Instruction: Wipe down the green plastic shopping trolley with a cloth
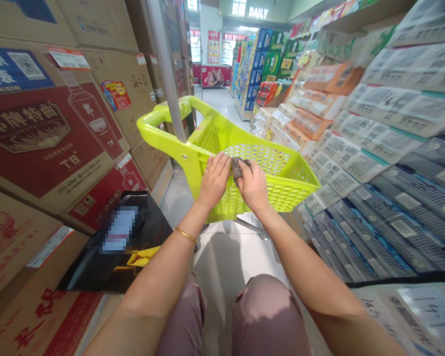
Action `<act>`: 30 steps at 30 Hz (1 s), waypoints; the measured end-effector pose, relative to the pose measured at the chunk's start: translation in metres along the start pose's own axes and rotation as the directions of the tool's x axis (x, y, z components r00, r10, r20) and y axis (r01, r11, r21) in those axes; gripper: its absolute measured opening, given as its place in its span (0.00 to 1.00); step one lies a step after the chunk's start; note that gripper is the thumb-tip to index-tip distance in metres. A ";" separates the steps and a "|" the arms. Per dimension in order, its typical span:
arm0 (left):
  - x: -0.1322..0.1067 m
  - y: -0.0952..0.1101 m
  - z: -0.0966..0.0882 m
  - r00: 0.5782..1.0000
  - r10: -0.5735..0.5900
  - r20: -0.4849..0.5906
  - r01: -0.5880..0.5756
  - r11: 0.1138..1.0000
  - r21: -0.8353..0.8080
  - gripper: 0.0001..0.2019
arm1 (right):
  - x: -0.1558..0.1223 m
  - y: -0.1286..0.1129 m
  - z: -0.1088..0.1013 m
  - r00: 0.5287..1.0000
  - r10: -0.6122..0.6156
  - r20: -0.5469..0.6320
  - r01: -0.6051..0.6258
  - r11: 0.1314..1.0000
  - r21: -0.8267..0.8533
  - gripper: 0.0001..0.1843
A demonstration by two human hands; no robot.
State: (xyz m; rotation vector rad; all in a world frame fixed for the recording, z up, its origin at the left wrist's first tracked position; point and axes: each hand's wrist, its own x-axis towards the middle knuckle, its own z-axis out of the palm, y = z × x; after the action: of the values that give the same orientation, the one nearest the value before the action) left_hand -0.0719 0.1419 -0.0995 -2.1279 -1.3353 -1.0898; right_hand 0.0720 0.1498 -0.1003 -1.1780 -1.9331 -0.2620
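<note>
A lime-green plastic shopping cart with perforated basket walls stands in front of my knees. My left hand rests over the cart's near rim, fingers bent over the edge and close together. Just right of it, my right hand pinches a crumpled grey-brown cloth against the same rim. The fingertips of the left hand are nearly touching the cloth. Part of the cloth is hidden under the right fingers.
Stacked cardboard cartons line the left side, with a black bag on them. A metal pole rises by the cart handle. Packaged goods slope up on the right. Tiled floor lies below; an aisle runs ahead.
</note>
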 end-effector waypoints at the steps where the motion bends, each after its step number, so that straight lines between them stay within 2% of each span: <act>1: 0.000 -0.002 0.000 1.000 0.011 0.011 -0.011 1.000 0.006 0.19 | -0.003 0.009 -0.002 1.000 -0.005 0.010 0.005 1.000 -0.018 0.22; 4: 0.001 -0.005 0.001 0.999 0.030 0.038 -0.031 0.999 0.017 0.19 | -0.010 0.034 -0.011 1.000 0.029 -0.009 -0.030 0.998 -0.060 0.22; 7: 0.001 -0.007 0.000 0.998 0.039 0.057 -0.041 0.999 0.024 0.21 | -0.015 0.044 -0.017 0.997 0.071 -0.038 -0.073 0.996 -0.055 0.22; 10: -0.001 -0.007 -0.001 0.995 0.054 0.080 -0.058 0.997 0.050 0.22 | -0.016 0.041 -0.017 0.989 0.122 -0.085 -0.124 0.992 -0.020 0.21; 15: -0.018 -0.005 0.006 0.997 0.030 0.074 -0.034 0.998 0.058 0.24 | -0.016 0.019 -0.005 0.965 0.182 -0.190 -0.177 0.983 0.045 0.20; 18: -0.032 -0.002 0.017 0.996 0.036 0.079 -0.039 0.999 0.032 0.24 | -0.011 0.002 0.002 0.973 0.144 -0.179 -0.134 0.989 0.065 0.21; 22: -0.048 0.004 0.030 0.998 0.022 0.053 -0.020 0.999 -0.033 0.22 | 0.002 -0.013 0.004 0.995 0.055 -0.080 -0.049 0.996 0.075 0.22; 26: -0.059 0.011 0.038 0.999 -0.050 -0.010 0.049 0.998 -0.039 0.21 | 0.005 -0.007 0.006 0.999 0.024 -0.030 -0.021 0.996 0.087 0.23; 30: -0.075 0.016 0.048 0.992 -0.100 -0.075 0.098 0.995 -0.029 0.19 | -0.006 0.005 0.015 0.997 -0.002 -0.075 0.009 0.994 0.105 0.23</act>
State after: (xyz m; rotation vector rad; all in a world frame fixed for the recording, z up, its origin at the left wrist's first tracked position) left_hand -0.0560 0.1238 -0.1869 -2.0349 -1.4112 -1.2204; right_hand 0.0688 0.1572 -0.1153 -1.0795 -1.8625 -0.2018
